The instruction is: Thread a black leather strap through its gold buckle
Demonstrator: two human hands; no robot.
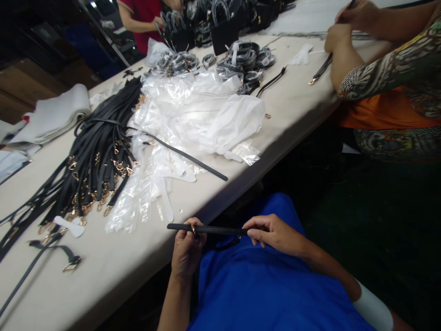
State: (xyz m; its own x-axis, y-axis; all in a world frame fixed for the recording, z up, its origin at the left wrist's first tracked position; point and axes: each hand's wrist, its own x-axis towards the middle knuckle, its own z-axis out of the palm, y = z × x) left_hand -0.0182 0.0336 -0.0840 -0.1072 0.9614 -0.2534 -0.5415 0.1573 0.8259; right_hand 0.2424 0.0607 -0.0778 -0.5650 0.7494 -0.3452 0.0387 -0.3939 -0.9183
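A black leather strap [206, 229] lies across both of my hands, held level above my blue shirt. My left hand [188, 248] pinches it near a small gold fitting [195, 231], and my right hand [275, 234] grips it further along. A thin dark loop [227, 243] hangs beneath the strap. In front of me, on the table's near edge, lies a heap of clear plastic bags [196, 119]. A pile of black straps with gold clasps [96, 161] lies to its left, and a single strap [186, 156] rests across the plastic.
A long beige table [113, 271] runs from lower left to the far end. Bundled black handles [244, 59] and black bags [223, 32] sit beyond. A co-worker's hands [344, 32] handle a strap at right, another person in red stands far off, and folded white sheets [55, 115] lie at left.
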